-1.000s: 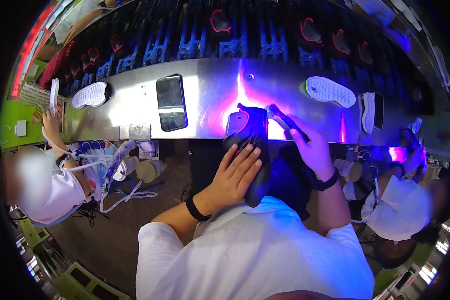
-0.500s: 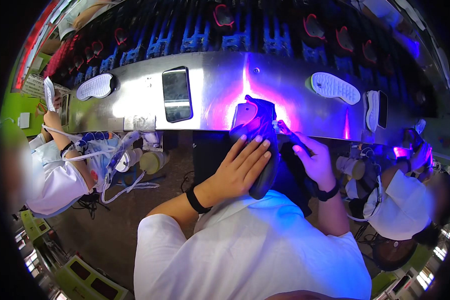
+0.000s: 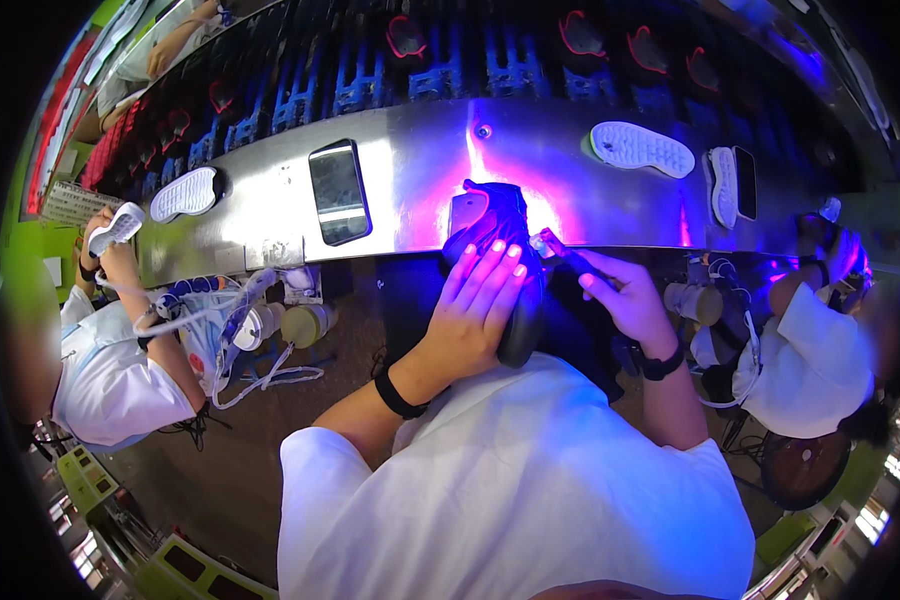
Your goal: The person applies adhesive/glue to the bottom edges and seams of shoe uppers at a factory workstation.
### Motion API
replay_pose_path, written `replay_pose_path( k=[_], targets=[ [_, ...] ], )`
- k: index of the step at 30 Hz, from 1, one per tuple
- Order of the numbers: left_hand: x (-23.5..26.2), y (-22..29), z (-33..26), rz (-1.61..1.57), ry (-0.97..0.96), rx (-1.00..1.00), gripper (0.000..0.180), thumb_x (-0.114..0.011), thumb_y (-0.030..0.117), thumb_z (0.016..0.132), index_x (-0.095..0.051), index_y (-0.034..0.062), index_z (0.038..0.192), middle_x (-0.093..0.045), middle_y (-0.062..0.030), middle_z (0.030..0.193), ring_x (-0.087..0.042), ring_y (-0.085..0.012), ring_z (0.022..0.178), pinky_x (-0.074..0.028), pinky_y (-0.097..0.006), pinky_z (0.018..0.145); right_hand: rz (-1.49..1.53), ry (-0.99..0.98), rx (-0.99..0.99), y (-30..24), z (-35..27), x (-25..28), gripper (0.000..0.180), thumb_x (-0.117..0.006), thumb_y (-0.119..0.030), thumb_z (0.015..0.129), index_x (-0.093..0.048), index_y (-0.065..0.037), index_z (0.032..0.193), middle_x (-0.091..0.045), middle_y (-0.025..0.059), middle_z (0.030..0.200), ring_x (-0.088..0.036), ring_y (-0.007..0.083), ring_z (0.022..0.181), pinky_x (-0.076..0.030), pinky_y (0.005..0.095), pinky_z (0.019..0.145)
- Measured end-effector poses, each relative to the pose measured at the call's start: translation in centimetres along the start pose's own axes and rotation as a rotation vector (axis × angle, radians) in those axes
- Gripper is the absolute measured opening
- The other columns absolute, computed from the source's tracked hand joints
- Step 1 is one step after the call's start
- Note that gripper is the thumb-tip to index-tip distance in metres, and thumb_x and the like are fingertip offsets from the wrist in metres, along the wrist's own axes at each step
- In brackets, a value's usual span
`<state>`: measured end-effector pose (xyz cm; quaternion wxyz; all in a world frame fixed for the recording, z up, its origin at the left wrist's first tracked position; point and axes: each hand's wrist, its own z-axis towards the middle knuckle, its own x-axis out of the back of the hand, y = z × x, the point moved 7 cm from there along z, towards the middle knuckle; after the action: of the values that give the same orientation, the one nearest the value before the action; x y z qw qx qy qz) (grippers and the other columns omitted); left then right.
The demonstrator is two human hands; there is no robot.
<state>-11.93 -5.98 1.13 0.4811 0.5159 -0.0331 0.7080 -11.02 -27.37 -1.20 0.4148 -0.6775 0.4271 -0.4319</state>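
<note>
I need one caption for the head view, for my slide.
The left hand lies flat on a dark shoe while the right hand holds a slim tool beside it.

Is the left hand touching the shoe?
Touching. The head view, the only one, shows the left hand laid over the shoe, covering its middle, with no gap visible.

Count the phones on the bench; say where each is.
2 visible: one phone left of the shoe, the other phone on the right, beside a white sole. More may be hidden.
</note>
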Motion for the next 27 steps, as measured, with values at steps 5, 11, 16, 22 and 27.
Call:
replay_pose_path(
  k=[5, 11, 16, 22, 27],
  targets=[
    [0.5, 0.6, 1.3, -0.032, -0.022, 0.047, 0.064, -0.067, 0.017, 0.081, -0.050, -0.0057, 0.139, -0.049, -0.0256, 0.147, -0.046, -0.0395, 0.140, -0.032, -0.054, 0.119, 0.142, -0.031, -0.029, -0.1, -2.6, 0.1, 0.040, -0.065, -0.011, 0.098, -0.062, -0.002, 0.136, -0.066, -0.0017, 0.095, -0.057, 0.0073, 0.077, -0.051, 0.0254, 0.075],
    [0.4, 1.4, 3.0, -0.049, 0.000, 0.083, 0.078, -0.075, 0.018, 0.073, -0.047, -0.0072, 0.141, -0.049, -0.0267, 0.147, -0.047, -0.0403, 0.139, -0.033, -0.054, 0.118, 0.141, -0.003, -0.025, 0.3, -3.8, 0.9, 0.041, -0.066, -0.012, 0.097, -0.061, -0.003, 0.137, -0.065, -0.0013, 0.093, -0.056, 0.0076, 0.077, -0.050, 0.0252, 0.075],
    [0.4, 2.3, 5.1, 0.014, 0.041, 0.086, 0.072, -0.074, 0.015, 0.075, -0.048, -0.0086, 0.139, -0.055, -0.0280, 0.139, -0.056, -0.0413, 0.130, -0.039, -0.054, 0.113, 0.196, 0.025, -0.021, 0.1, -4.9, 1.5, 0.043, -0.066, -0.014, 0.098, -0.060, -0.002, 0.139, -0.064, -0.0011, 0.090, -0.057, 0.0079, 0.076, -0.050, 0.0252, 0.074],
    [-0.3, 3.3, 7.6, 0.098, 0.060, 0.101, 0.073, -0.077, 0.020, 0.074, -0.050, -0.0079, 0.136, -0.059, -0.0271, 0.134, -0.059, -0.0406, 0.125, -0.042, -0.053, 0.109, 0.244, 0.069, -0.064, 1.2, -7.7, 2.4, 0.045, -0.066, -0.015, 0.098, -0.059, -0.001, 0.140, -0.064, 0.0004, 0.086, -0.058, 0.0080, 0.075, -0.049, 0.0244, 0.073],
    [-1.4, 3.7, 10.0, 0.150, 0.058, 0.175, 0.079, -0.082, 0.028, 0.069, -0.053, -0.0080, 0.133, -0.061, -0.0255, 0.132, -0.061, -0.0402, 0.122, -0.043, -0.052, 0.107, 0.263, 0.214, -0.060, 1.3, -9.5, 3.1, 0.043, -0.067, -0.010, 0.096, -0.061, -0.001, 0.137, -0.065, 0.0018, 0.084, -0.060, 0.0088, 0.074, -0.049, 0.0254, 0.070]
  ],
)
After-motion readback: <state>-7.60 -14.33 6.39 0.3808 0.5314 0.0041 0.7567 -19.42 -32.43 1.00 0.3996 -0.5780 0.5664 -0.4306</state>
